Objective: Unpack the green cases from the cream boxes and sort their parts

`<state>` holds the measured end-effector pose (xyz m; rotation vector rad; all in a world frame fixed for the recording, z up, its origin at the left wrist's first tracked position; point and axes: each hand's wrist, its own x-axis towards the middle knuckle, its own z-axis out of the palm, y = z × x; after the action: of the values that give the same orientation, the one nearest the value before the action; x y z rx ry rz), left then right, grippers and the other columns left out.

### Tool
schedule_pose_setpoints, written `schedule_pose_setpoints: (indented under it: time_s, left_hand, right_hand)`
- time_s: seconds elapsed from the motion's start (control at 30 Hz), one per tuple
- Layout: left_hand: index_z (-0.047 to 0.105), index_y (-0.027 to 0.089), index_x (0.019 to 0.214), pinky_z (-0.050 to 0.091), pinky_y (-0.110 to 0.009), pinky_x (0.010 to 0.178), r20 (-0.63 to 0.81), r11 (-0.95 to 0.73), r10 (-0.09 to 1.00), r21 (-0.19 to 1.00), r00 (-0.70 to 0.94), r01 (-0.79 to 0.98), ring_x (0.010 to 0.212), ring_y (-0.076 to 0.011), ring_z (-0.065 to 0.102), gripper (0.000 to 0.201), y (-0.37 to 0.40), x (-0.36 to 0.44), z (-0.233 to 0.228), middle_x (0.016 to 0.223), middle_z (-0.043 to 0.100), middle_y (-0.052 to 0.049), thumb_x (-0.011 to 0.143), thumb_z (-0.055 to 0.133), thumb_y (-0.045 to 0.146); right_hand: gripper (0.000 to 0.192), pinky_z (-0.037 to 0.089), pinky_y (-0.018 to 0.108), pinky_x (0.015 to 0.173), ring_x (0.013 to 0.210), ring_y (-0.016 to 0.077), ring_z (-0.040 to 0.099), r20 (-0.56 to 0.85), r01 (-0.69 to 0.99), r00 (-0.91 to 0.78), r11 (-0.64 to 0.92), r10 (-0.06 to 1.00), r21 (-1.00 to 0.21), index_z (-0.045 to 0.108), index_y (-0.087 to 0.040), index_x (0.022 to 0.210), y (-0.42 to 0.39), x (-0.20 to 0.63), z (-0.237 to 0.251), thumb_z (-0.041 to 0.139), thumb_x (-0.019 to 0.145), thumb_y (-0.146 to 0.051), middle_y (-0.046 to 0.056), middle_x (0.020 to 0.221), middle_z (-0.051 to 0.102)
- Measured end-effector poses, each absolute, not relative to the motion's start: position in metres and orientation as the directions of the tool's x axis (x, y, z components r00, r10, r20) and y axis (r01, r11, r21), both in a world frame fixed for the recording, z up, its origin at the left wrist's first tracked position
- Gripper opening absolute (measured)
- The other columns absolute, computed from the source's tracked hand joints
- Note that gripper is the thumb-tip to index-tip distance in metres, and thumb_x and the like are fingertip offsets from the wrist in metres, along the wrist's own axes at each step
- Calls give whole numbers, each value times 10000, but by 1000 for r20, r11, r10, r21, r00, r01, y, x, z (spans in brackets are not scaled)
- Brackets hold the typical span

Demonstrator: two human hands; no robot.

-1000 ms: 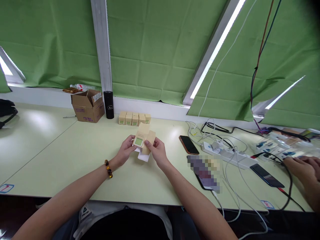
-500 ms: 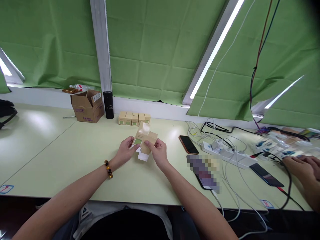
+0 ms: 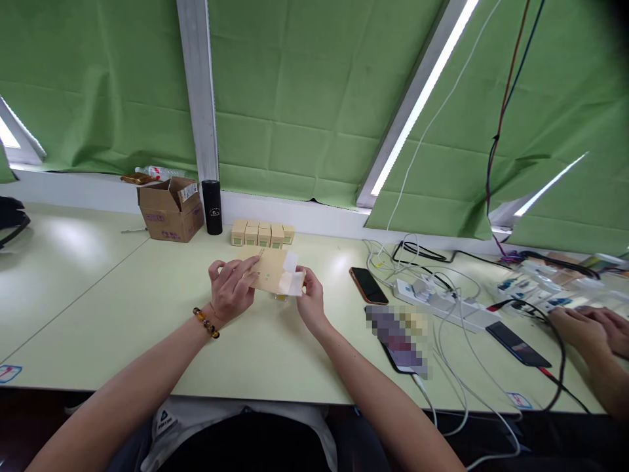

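Both the left hand [image 3: 230,292] and right hand [image 3: 311,301] grasp a tan carton [image 3: 270,269] with their fingers [image 3: 244,265].

From here I see matt card on the carton [image 3: 271,269] at centre, creased cloth-like blind [image 3: 285,98] above, smooth, faintly shiny table [image 3: 147,308] below.

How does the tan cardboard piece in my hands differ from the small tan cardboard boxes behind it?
The tan cardboard piece looks flat, with white flaps showing; the small tan cardboard boxes are block-shaped. Your right hand grips the piece; the boxes stand in a row. Both are tan.
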<state>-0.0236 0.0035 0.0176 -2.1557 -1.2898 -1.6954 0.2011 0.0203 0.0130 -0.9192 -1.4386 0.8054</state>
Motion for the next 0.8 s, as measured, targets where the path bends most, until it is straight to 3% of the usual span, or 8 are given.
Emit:
schedule_pose_setpoints:
  time_s: [0.23, 0.4, 0.53, 0.63, 0.73, 0.8]
  left_hand:
    - [693, 323, 818, 269, -601, 1075, 774, -640, 632, 489, 43, 593, 907, -304, 662, 200, 2, -26, 16, 1064, 826, -41, 893, 700, 508]
    - [718, 325, 873, 271, -602, 1028, 780, -632, 619, 426, 91, 647, 894, -309, 639, 88, 3, -27, 29, 1038, 824, -58, 907, 683, 399]
    - [680, 282, 843, 377, -542, 956, 832, -616, 553, 369, 48, 696, 902, -321, 624, 27, 6, -27, 46, 875, 758, -90, 857, 693, 302]
    - [627, 247, 872, 445, -436, 820, 776, -477, 618, 498, -126, 724, 844, -289, 612, 76, 12, -35, 58, 850, 683, -80, 839, 677, 295]
    - [608, 225, 929, 435, -344, 692, 563, -238, 767, 696, -309, 677, 729, -222, 592, 157, 27, -57, 64, 836, 674, -32, 818, 665, 321]
    - [605, 207, 874, 440, -316, 676, 421, -105, 832, 759, -362, 642, 743, -213, 618, 191, 41, -79, 61, 834, 690, -32, 778, 687, 350]
  right_hand:
    - [281, 515, 361, 814, 937, 247, 657, 454, 28, -10, 454, 891, -890, 693, -253, 1080, 19, 200, 11, 690, 812, -339, 45, 1026, 732]
    - [223, 462, 341, 722, 848, 224, 618, 385, 126, 32, 378, 922, -917, 713, -255, 1027, 25, 200, 8, 647, 859, -386, 36, 1009, 758]
    - [253, 445, 370, 797, 926, 240, 643, 417, 158, 49, 405, 907, -900, 702, -250, 1052, 27, 200, 7, 649, 897, -443, 48, 996, 759]
    - [253, 439, 392, 856, 988, 248, 659, 421, 147, 48, 410, 906, -900, 689, -258, 1084, 26, 200, 8, 647, 911, -437, 48, 1011, 755]
    - [248, 434, 400, 865, 989, 248, 662, 410, 155, 47, 399, 911, -904, 686, -255, 1087, 26, 200, 8, 640, 913, -426, 50, 1013, 750]
    - [254, 439, 398, 862, 985, 246, 664, 402, 155, 44, 391, 915, -907, 686, -249, 1093, 27, 200, 8, 638, 912, -422, 52, 1010, 748]
